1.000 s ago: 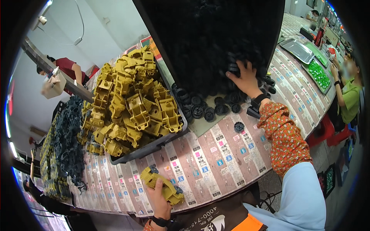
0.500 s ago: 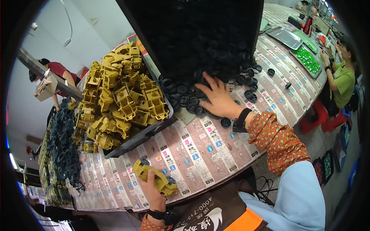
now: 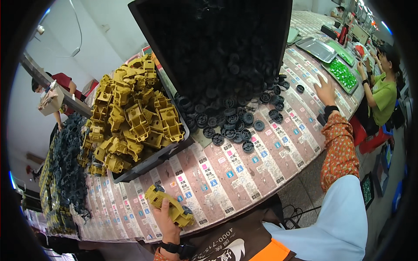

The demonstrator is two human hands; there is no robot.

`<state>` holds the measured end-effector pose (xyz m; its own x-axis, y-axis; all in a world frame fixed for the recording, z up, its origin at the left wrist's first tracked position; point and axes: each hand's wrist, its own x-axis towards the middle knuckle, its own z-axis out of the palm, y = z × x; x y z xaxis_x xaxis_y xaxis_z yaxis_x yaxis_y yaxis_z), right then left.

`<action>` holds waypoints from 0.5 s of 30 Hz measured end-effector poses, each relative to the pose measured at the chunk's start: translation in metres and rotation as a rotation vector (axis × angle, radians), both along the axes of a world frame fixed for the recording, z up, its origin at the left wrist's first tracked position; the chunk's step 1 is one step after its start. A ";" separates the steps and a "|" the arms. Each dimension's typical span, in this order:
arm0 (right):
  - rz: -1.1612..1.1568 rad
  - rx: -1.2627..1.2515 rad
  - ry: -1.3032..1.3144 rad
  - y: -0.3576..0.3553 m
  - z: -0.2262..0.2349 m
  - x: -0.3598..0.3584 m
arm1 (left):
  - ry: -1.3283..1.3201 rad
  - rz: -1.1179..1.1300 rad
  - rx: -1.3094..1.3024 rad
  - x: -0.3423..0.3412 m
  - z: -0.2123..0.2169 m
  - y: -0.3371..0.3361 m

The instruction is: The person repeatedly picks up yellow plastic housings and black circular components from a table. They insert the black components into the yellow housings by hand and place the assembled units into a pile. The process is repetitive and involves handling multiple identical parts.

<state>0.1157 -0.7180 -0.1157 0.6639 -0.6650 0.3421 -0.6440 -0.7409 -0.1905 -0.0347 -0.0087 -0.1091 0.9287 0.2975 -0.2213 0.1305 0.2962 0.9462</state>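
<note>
My left hand [image 3: 166, 222] grips a yellow toy vehicle body [image 3: 177, 212] near the front edge of the table; dark wheels are fitted on it. Out to the right, my right hand [image 3: 325, 91] reaches over the tabletop with its fingers apart and nothing seen in them. A single black wheel [image 3: 300, 88] lies just left of that hand. Many more black toy wheels [image 3: 230, 124] spill from the mouth of a large tipped black bin [image 3: 150, 32] at the back centre.
Yellow vehicle bodies [image 3: 130, 113] heap over a grey crate [image 3: 152, 164] on the left. Beyond it lie dark plastic parts [image 3: 69, 161]. A silver tray [image 3: 317, 48] and a tray of green pieces [image 3: 343, 75] stand at far right, where a person in green [image 3: 382, 98] sits.
My right hand has left the wheel pile and moved right across the table. Some wheels now lie spread nearer to me. My left hand still holds the toy vehicle.
</note>
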 end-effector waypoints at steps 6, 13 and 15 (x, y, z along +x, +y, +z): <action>0.147 0.254 0.050 -0.114 -0.068 0.004 | 0.018 -0.052 -0.024 0.006 -0.006 0.000; 0.406 0.461 -0.018 -0.065 -0.047 0.059 | 0.026 -0.051 0.022 0.011 -0.007 -0.001; 0.444 0.508 0.073 -0.017 -0.037 0.067 | 0.019 -0.019 0.042 0.009 -0.006 -0.002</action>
